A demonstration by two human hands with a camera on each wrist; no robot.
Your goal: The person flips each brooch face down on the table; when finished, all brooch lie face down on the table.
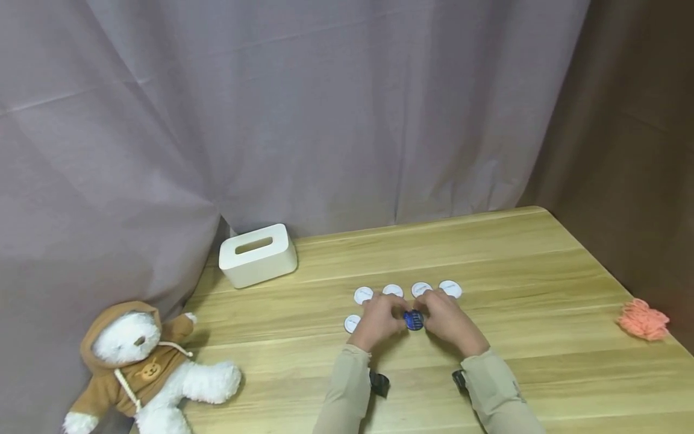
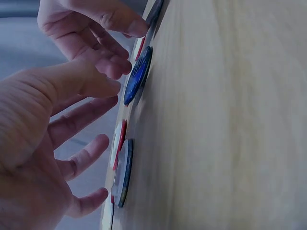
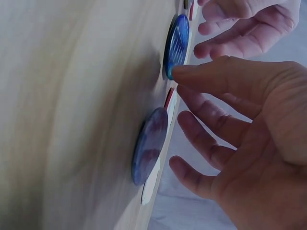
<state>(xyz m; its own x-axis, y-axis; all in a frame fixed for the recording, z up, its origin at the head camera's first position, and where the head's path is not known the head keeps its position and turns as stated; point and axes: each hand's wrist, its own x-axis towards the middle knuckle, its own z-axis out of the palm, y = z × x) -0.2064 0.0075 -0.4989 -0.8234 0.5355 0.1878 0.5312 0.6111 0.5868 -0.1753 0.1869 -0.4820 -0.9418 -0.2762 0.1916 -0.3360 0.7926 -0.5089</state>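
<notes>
A glossy blue round disc (image 1: pixel 414 320), badge-like, lies on the table between my two hands. My left hand (image 1: pixel 381 319) is at its left side, thumb and index fingertip close to the rim and the other fingers spread. From the right, my right hand (image 1: pixel 451 320) brings its thumb to the disc's edge; its other fingers are loosely bent. Several white discs lie around: a back row includes one white disc (image 1: pixel 450 289) at its right end, and another white disc (image 1: pixel 352 323) is left of my left hand. A dark glossy disc (image 3: pixel 150 146) lies beside my right hand, hidden in the head view.
A white tissue box (image 1: pixel 258 255) stands at the back left of the wooden table (image 1: pixel 520 259). A plush bear (image 1: pixel 146 367) in a brown hoodie lies at the left. Coral yarn (image 1: pixel 643 319) sits near the right edge. Grey curtain (image 1: pixel 347 120) hangs behind.
</notes>
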